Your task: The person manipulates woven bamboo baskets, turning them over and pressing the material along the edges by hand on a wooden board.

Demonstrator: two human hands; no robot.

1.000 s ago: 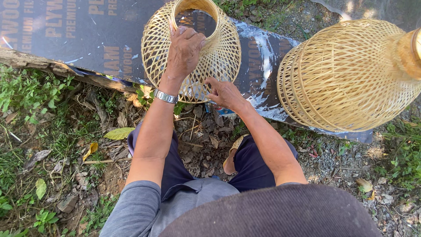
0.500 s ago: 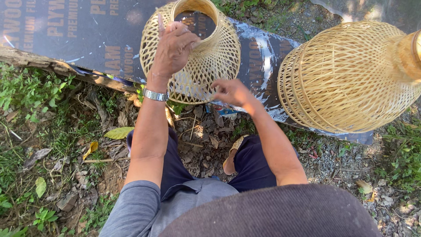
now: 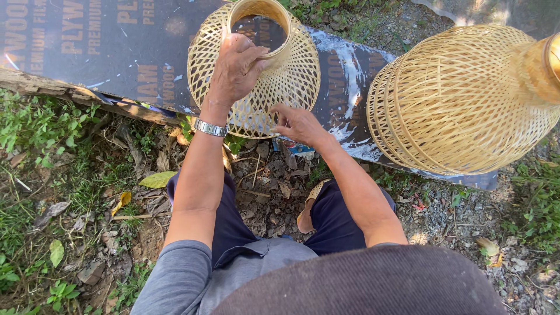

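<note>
On dark printed plywood, a pale woven bamboo basket (image 3: 256,76) is lying tilted. Left hand (image 3: 233,67) is curling over its neck ring, steadying it — right hand (image 3: 297,122) is pinching, apparently, a strand at the flared rim. Second, larger woven basket (image 3: 461,99) is sitting apart.

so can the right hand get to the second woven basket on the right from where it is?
Probably yes. The right hand rests at the lower edge of the small basket; the large basket lies beside it on the same dark board, with nothing between.
</note>
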